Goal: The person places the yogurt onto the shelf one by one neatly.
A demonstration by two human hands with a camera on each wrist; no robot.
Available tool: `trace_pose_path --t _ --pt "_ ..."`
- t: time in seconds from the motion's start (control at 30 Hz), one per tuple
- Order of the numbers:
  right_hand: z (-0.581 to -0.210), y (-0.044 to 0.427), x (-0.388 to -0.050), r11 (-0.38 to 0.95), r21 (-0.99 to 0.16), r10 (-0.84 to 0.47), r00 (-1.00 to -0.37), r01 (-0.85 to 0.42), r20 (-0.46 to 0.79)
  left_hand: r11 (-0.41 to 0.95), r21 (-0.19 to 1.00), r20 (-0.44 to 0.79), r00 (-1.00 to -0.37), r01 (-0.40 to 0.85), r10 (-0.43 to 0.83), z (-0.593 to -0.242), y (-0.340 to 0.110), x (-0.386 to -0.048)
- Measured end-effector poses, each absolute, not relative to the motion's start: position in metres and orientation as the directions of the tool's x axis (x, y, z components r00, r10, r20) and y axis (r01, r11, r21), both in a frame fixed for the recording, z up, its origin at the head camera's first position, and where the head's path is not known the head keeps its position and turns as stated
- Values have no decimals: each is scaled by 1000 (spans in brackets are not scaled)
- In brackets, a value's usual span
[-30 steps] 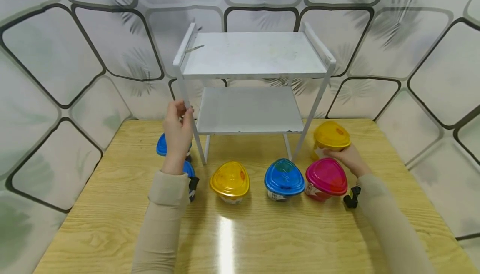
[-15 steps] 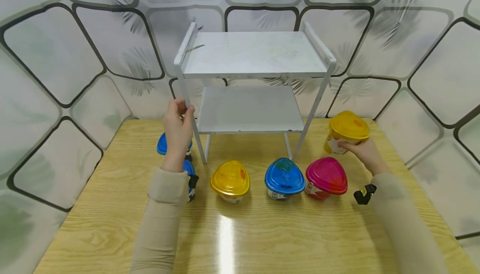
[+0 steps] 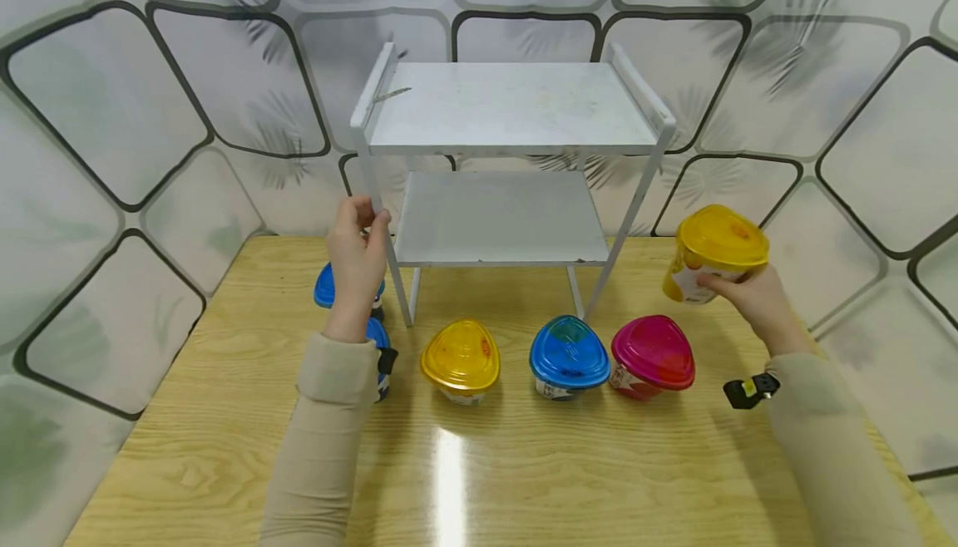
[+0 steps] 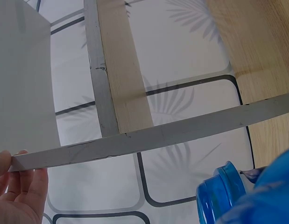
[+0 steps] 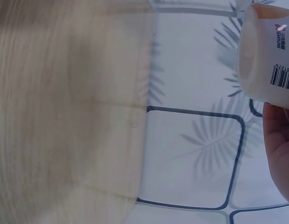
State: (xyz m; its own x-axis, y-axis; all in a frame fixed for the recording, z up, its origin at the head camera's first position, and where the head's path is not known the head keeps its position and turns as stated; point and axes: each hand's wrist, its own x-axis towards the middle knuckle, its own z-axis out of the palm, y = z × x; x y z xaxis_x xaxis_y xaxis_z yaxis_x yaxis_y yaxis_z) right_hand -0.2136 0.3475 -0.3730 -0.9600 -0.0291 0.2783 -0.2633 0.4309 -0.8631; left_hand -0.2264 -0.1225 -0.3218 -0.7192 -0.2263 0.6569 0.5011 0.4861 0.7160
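In the head view my left hand (image 3: 357, 256) pinches the front left leg of a white two-tier shelf rack (image 3: 509, 106). The left wrist view shows the thumb and fingers on either side of that leg (image 4: 135, 143). At the far right my right hand (image 3: 767, 306) grips a yellow-lidded tub (image 3: 718, 248), tilted and raised off the table. Its white side with a barcode (image 5: 282, 77) fills a corner of the right wrist view. Close to this hand stands a pink-lidded tub (image 3: 653, 353).
A blue-lidded tub (image 3: 570, 354) and another yellow-lidded tub (image 3: 460, 357) stand on the wooden table (image 3: 516, 480) before the rack. Two more blue-lidded tubs, one at the back (image 3: 324, 287), are partly hidden by the left arm. A patterned wall covering (image 3: 150, 98) encloses the table.
My right hand has carried the yellow-lidded tub up and to the right, away from behind the pink-lidded one. The left hand has stayed on the rack's leg.
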Motion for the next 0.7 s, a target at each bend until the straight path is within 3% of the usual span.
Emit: trace_pose_path --t 0.13,0.43,0.7 --pt "-363 343 -207 394 -876 -26 -956 -278 291 488 717 655 -720 497 -230 -323 -123 -227" --pt "-345 330 -196 126 -914 -34 -923 -385 384 480 719 655 -721 503 -226 -324 -124 -227" --pt "-334 319 -188 58 -882 -55 -883 -469 466 482 721 651 -724 497 -228 -323 -123 -227"
